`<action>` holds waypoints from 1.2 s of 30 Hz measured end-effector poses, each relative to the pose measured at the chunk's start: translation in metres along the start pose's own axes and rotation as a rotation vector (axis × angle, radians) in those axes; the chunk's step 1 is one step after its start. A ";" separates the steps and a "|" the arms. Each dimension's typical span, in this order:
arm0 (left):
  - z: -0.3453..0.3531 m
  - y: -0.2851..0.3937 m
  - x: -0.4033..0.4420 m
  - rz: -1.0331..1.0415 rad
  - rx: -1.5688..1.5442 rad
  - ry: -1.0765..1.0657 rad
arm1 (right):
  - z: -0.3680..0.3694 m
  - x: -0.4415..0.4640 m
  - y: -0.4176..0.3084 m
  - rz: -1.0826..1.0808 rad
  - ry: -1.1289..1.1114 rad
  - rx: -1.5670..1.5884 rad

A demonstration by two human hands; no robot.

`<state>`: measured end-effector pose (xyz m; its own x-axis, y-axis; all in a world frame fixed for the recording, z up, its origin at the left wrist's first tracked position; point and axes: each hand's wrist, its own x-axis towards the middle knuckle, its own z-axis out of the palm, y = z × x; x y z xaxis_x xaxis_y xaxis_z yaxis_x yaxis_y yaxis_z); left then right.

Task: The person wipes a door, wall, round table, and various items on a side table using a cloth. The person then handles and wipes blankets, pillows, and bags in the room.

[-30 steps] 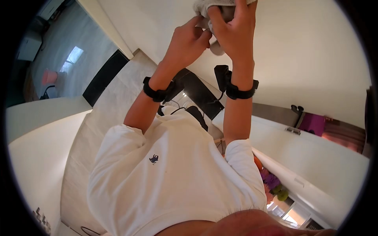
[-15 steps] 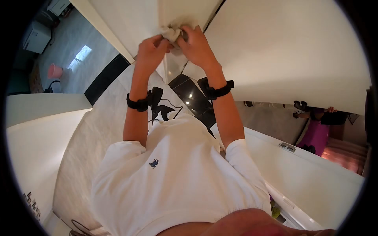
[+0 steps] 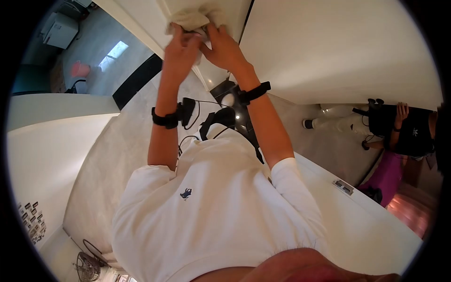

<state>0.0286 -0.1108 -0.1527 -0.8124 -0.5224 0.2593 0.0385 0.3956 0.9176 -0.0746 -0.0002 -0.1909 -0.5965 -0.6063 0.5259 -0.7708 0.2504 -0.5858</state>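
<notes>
A crumpled beige cloth point(image 3: 189, 20) is spread between my two hands, close to a pale door or panel face point(image 3: 232, 11) at the top of the head view. My left hand point(image 3: 180, 55) grips its lower left part, with the fingers bent and slightly blurred. At the right part of the cloth, my right hand point(image 3: 224, 50) has its thumb and fingers closed on the fabric. Some fingertips are hidden in the folds. Each wrist wears a black strap, the left with a dark box on it.
To the right stands a large white panel point(image 3: 338, 51); below it is a white door edge with a metal latch plate point(image 3: 343, 187). Beyond, another person in dark clothing point(image 3: 401, 134) stands on the right. A pink bucket point(image 3: 81, 69) sits on the floor through the left doorway.
The cloth has gone from a small bunch to a wider spread, and both hands have shifted slightly left. My view has turned a little, showing more of the other person.
</notes>
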 end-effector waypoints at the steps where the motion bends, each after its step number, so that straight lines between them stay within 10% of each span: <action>1: 0.013 -0.004 -0.003 -0.051 0.017 -0.020 | 0.004 -0.006 0.012 0.016 -0.084 0.012; 6: 0.067 -0.014 -0.018 -0.019 -0.023 -0.119 | -0.035 -0.030 0.035 0.055 -0.122 0.001; 11: 0.138 0.016 -0.011 0.125 -0.110 -0.139 | -0.111 -0.042 0.100 0.048 0.449 -0.081; 16: 0.214 0.061 0.015 0.261 -0.123 -0.056 | -0.227 -0.062 0.141 -0.008 0.496 -0.282; 26: 0.329 0.127 0.085 0.935 0.115 0.711 | -0.478 -0.135 0.259 0.170 1.171 -0.379; 34: 0.359 0.179 0.080 0.863 -0.132 0.367 | -0.505 -0.195 0.391 0.421 1.602 -0.588; 36: 0.377 0.195 0.083 0.922 -0.101 0.327 | -0.520 -0.269 0.440 0.251 1.288 0.038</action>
<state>-0.2508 0.2079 -0.0664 -0.2383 -0.2310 0.9433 0.6382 0.6949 0.3314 -0.3693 0.6658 -0.2695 -0.5223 0.6096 0.5963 -0.6143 0.2161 -0.7589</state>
